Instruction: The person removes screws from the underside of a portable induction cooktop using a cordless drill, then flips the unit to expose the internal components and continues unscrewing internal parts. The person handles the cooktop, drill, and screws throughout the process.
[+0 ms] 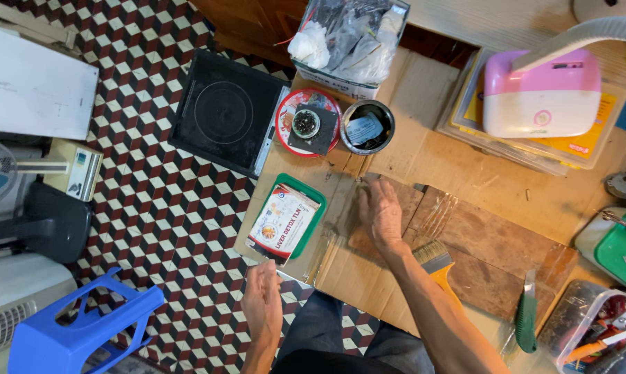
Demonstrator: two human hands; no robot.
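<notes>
My right hand lies flat, palm down, on the left end of a brown wooden board resting on sheets of cardboard. My left hand hovers open near the front edge of the cardboard, just below a green tray holding a white and red packet. It holds nothing. A paint brush with a yellow handle lies under my right forearm.
A black induction hob sits on the patterned tile floor. Behind the board are a red round tin, a dark can, a box of bags and a pink lamp base. A green-handled knife lies right; a blue stool stands left.
</notes>
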